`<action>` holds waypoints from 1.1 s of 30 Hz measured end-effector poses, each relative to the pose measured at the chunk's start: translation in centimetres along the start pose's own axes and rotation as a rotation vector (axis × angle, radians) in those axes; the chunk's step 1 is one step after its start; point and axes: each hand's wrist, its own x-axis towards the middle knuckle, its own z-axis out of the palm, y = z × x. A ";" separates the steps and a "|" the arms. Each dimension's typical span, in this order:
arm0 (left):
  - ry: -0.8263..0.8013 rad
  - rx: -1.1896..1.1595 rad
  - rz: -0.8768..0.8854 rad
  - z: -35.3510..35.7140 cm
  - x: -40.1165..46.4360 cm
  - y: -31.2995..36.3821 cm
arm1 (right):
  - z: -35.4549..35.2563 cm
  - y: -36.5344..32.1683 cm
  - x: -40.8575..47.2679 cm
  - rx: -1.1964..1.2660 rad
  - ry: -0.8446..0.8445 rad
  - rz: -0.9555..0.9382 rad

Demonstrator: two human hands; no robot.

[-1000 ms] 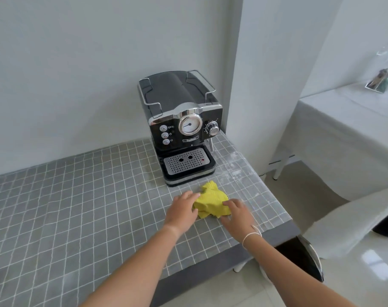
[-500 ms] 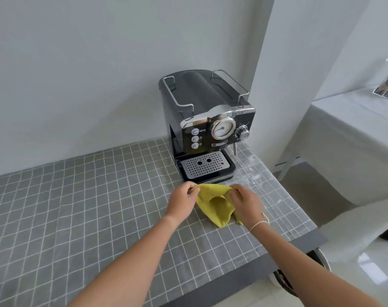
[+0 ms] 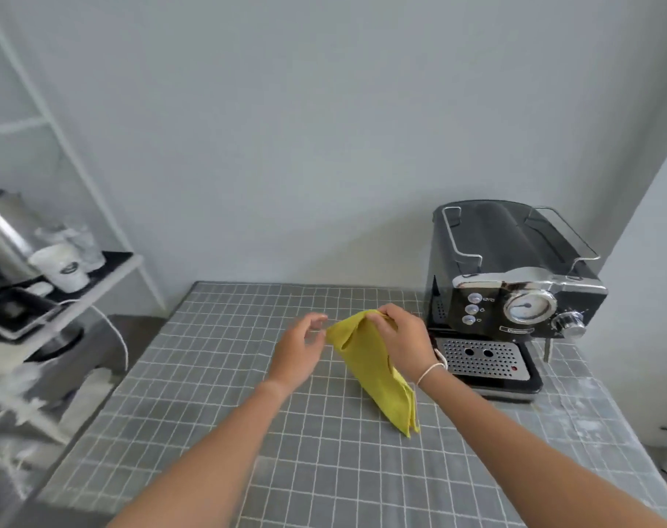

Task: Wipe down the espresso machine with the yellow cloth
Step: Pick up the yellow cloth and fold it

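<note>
The cloth is pinched at its top by the right hand, hanging lengthwise toward the worktop; the left hand is apart, fingers loose. The machine stands right, at the far right corner.

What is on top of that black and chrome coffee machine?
The black and chrome espresso machine carries only two bent wire rails on its dark ribbed top; nothing stands between them. The top's far rear edge is hidden.

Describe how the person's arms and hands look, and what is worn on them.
Both forearms are bare, with no sleeves in view. The right hand has a thin white band around its wrist. The left hand wears nothing: no glove, ring or watch is visible.
</note>
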 end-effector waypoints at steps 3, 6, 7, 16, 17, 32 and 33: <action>0.117 0.017 0.015 -1.9 -1.3 -0.9 | 1.7 -1.7 1.2 0.023 -0.061 -0.005; 0.106 0.010 0.049 -3.3 -2.3 -1.9 | 3.2 -3.1 1.9 0.041 -0.097 -0.003; 0.083 0.000 0.060 -3.7 -2.4 -2.1 | 3.7 -3.7 2.2 0.053 -0.105 -0.004; 0.131 0.188 0.160 -6.9 1.0 -4.5 | 8.0 -7.8 4.2 0.077 -0.108 0.027; 0.143 0.188 0.176 -7.4 1.6 -4.9 | 8.5 -8.2 4.4 0.079 -0.101 0.038; -0.022 0.207 0.455 -16.1 12.3 -7.0 | 10.8 -9.9 9.3 -0.187 -0.028 0.125; -0.014 0.224 0.469 -16.5 13.0 -6.2 | 10.3 -10.4 10.1 -0.204 0.007 0.113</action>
